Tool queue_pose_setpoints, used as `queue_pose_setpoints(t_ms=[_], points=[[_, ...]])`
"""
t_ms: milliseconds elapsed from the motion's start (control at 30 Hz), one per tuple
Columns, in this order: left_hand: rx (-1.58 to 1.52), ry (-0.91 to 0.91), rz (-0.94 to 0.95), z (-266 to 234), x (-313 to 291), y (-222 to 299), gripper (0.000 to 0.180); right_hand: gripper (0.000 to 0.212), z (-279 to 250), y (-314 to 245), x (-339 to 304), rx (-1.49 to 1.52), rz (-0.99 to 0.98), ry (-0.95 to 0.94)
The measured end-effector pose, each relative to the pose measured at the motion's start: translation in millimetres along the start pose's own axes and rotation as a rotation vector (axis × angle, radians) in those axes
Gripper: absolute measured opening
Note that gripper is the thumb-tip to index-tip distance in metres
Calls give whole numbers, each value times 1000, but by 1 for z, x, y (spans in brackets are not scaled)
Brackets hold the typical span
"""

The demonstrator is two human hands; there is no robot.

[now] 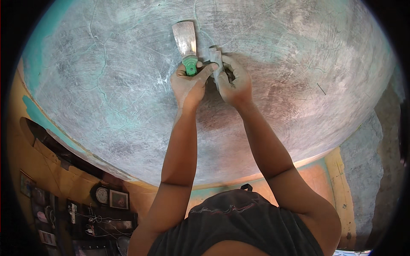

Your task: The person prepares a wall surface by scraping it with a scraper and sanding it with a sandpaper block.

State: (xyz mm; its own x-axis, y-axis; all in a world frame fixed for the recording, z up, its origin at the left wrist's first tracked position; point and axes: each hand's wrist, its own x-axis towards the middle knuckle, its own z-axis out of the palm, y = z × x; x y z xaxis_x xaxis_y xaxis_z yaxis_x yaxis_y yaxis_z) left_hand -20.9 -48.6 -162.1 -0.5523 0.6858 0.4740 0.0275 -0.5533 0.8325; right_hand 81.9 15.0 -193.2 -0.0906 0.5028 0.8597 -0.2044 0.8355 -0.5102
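Putty knife (186, 42) sits at twelve o'clock on the ceiling (106, 77), your left hand (188, 85) clenched on its green handle, right hand (235, 83) gripping a smaller scraper (215, 57); keep the blade flat and press evenly.

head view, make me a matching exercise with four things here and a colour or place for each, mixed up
Things:
1. scraper handle
2. scraper blade
3. clock
4. ceiling

Descriptions:
A. grey, scraped, with cracks and traces of turquoise
B. green, gripped in the left hand
C. on the yellow wall, lower left
D. flat grey metal, pressed against the surface above the hands

Pairs: 1-B, 2-D, 3-C, 4-A

The right hand holds a second grey tool beside it.
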Motion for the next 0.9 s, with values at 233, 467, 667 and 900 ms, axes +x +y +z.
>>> queue_pose_setpoints(t_ms=[233,467,667,900], points=[[189,75,139,-8,3,-1,32,18,5,-12,12,174,190,68],[177,85,77,-32,0,0,25,18,7,-10,34,-268,-194,173],[96,7,1,-42,5,0,20,18,11,-15,45,-375,-214,229],[73,-35,-44,-45,6,4,20,27,16,-17,47,-453,-132,295]])
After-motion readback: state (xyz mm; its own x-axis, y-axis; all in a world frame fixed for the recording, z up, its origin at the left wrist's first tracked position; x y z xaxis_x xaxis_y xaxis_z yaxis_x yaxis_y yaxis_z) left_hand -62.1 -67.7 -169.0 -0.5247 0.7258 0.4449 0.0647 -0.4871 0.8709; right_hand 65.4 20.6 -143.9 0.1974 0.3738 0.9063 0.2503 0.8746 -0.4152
